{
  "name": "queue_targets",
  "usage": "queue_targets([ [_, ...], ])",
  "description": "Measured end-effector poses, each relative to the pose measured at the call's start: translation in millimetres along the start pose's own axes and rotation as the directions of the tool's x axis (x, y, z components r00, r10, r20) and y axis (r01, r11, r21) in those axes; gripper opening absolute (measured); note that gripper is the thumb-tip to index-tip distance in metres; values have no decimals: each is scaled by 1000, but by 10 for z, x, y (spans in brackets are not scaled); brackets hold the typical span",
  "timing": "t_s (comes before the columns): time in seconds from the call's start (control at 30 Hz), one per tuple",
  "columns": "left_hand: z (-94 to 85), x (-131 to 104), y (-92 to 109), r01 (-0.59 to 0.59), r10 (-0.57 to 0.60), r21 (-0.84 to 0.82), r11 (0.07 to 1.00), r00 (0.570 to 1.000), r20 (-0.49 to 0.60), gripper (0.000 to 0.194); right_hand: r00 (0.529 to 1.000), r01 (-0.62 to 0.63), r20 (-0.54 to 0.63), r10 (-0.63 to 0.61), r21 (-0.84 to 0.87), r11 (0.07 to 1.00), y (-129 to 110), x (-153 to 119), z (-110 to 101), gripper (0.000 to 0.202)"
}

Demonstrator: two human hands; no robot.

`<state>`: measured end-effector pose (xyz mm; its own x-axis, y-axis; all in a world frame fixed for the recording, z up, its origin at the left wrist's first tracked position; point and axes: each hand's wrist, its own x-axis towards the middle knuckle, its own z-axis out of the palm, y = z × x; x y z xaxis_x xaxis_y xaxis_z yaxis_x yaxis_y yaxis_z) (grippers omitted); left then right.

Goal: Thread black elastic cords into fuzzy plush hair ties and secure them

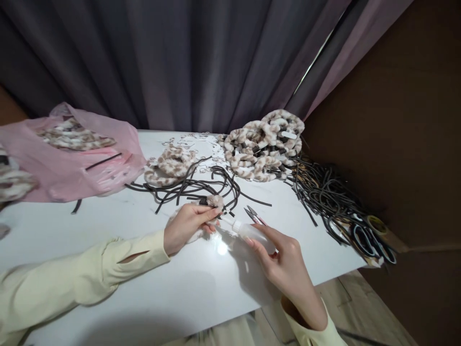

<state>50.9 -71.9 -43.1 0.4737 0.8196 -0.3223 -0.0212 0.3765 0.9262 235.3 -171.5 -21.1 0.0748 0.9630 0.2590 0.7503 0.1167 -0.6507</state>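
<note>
My left hand (190,223) is closed on a fluffy, pale fur ring (215,201) with a dark cord part on it, held low over the white table. My right hand (277,254) grips a clear squeeze bottle (255,235) with a white cap. The bottle's thin nozzle points left and reaches the fur piece by my left fingertips; whether it touches is hard to tell. Just behind the bottle lie small thread snips (255,215). A loose tangle of dark cords (187,187) spreads out behind my left hand.
Brown-and-white fur rings (264,144) are piled at the back right, with a smaller group (171,163) at back centre. A pink plastic bag (46,178) with fur pieces stands left. More dark cords (324,192) and scissors (363,240) lie at the right edge. Metal rings (201,168) are scattered behind.
</note>
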Motion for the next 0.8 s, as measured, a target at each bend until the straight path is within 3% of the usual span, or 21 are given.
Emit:
queue_targets([
  [0.57, -14, 5, -13, -15, 15, -3, 1000, 1000, 7, 34, 997, 61, -42, -62, -32, 998, -18, -18, 29, 21],
  [0.73, 4, -2, 3, -13, 13, -8, 1000, 1000, 1, 33, 1000, -8, -25, 9, 35, 999, -4, -1, -13, 21],
  [0.8, 8, 2, 5, -10, 10, -19, 1000, 1000, 3, 33, 994, -76, -72, 83, 91, 993, 79, 49, -61, 23],
])
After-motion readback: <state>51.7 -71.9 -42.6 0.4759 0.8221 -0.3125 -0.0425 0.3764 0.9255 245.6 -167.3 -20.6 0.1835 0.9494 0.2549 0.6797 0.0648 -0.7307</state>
